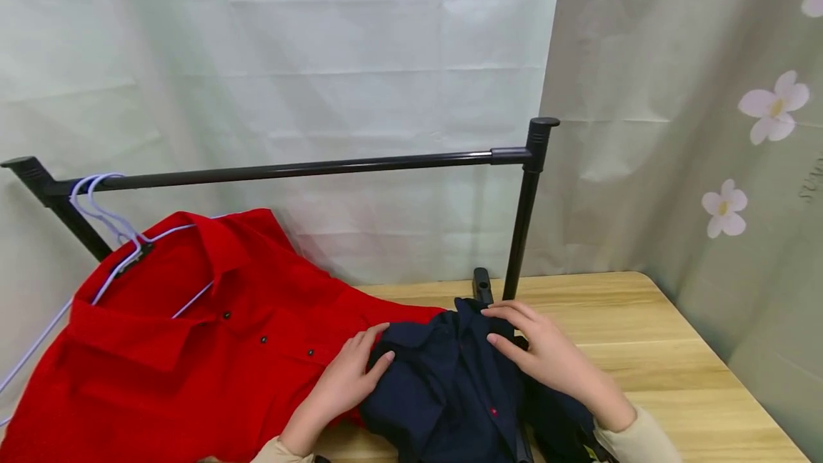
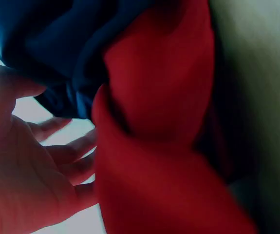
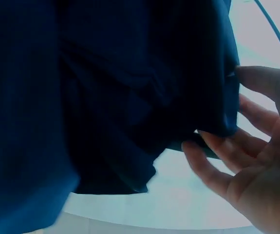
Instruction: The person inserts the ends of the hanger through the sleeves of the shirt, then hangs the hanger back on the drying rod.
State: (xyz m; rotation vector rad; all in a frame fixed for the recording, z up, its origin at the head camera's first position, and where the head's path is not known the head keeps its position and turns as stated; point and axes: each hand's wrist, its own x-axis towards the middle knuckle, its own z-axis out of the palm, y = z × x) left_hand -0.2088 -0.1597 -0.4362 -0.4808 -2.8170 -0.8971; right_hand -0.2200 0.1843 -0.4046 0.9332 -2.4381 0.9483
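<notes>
Where the left hand (image 1: 347, 374) and right hand (image 1: 546, 352) meet the navy shirt (image 1: 450, 402): fingers relaxed and spread, thumbs near or against the cloth, both hands touching its sides with no firm grip visible.
Navy shirt: one, bunched between the hands, over the tabletop (image 1: 675, 356) and in front of the right upright (image 1: 522, 227); it could slip or fold inward, so light a hold being the cause.
Red shirt (image 1: 289, 291): one, three dark buttons (image 1: 226, 315) showing; it lies against the navy shirt, so a tug might drag both.
Lilac hooks (image 1: 73, 197): two, on one black rail (image 1: 321, 168); a sideways pull could slide them.
Rack foot (image 1: 481, 284): one visible, close enough that loose cloth might snag.
Curtain flowers (image 1: 774, 107): three, one cut off.
</notes>
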